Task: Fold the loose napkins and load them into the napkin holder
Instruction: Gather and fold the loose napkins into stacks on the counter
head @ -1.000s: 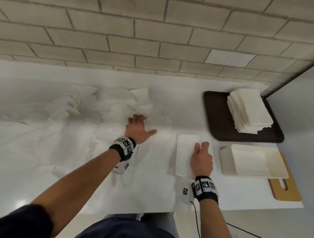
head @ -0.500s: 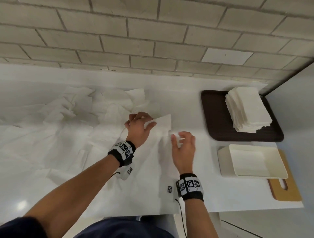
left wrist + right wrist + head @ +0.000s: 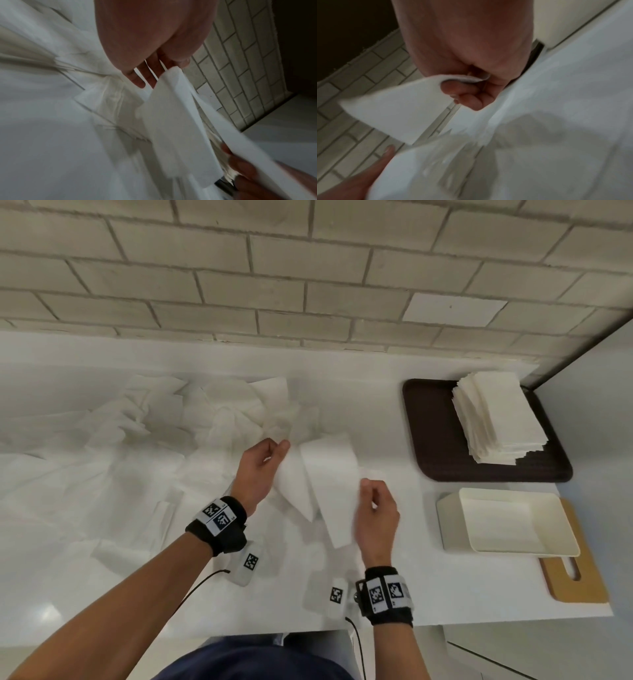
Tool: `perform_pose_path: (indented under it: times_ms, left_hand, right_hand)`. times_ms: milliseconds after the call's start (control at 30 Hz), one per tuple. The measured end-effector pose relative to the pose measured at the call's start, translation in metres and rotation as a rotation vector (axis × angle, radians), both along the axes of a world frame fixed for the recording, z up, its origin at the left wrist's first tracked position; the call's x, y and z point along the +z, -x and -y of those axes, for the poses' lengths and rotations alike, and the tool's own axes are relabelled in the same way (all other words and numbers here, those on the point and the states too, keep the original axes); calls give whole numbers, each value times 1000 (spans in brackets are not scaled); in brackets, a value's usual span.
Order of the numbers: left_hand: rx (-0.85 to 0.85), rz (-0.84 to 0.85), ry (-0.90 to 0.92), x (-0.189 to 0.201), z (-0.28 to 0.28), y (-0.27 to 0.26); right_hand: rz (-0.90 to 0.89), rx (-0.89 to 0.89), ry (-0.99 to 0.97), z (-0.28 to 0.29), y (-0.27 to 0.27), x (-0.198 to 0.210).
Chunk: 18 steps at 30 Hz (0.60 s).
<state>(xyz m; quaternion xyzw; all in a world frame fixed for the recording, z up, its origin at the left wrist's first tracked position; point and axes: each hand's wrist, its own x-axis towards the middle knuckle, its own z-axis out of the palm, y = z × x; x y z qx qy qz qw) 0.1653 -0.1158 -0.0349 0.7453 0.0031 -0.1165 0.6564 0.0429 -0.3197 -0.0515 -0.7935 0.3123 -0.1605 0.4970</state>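
Note:
My left hand (image 3: 278, 447) pinches the corner of a loose white napkin (image 3: 294, 484), which hangs above the counter; the left wrist view shows that hand (image 3: 169, 67) pinching that napkin (image 3: 175, 121). Just to its right, my right hand (image 3: 367, 491) pinches the edge of a folded white napkin (image 3: 334, 487), also lifted; the right wrist view shows the right hand (image 3: 467, 81) pinching the folded napkin (image 3: 393, 111). A pile of loose napkins (image 3: 154, 426) covers the left of the counter. The cream napkin holder (image 3: 448, 518) lies to the right of my right hand.
A dark brown tray (image 3: 428, 440) at the back right carries a tall stack of folded napkins (image 3: 496, 419). A wooden board (image 3: 579, 583) sticks out from under the holder near the counter's right end. A brick wall (image 3: 308, 285) runs along the back.
My right hand lifted the folded napkin it was pressing flat on the counter. My left hand pulled one napkin out of the pile and raised it toward the middle.

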Motion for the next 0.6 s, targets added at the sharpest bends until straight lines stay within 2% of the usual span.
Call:
perform_pose_path:
  times_ms: [133,200,267,367,500,533,600]
  left_hand:
    - [-14,-126,-92,-14,4,10]
    - [-43,-237,-160,-20,8,14]
    - [-80,-277,-221,-21,10,18]
    - [-173,-217,-362,-22,10,20]
    - [-229,-44,-334,-7,4,27]
    - [-250,5,-296,-1,2,28]
    - [-290,53,-178,11,-1,34]
  right_hand:
    - [-201,-207,70,24,26,-16]
    - [-348,-225,161,26,32,-23]
    - [-408,-220,205,24,35,-25]
    - [-364,-202,284,18,38,-23]
    - [-146,-89,552,14,34,-12]
    - [-90,-30,479,11,31,-6]
    - [-81,99,83,-2,27,10]
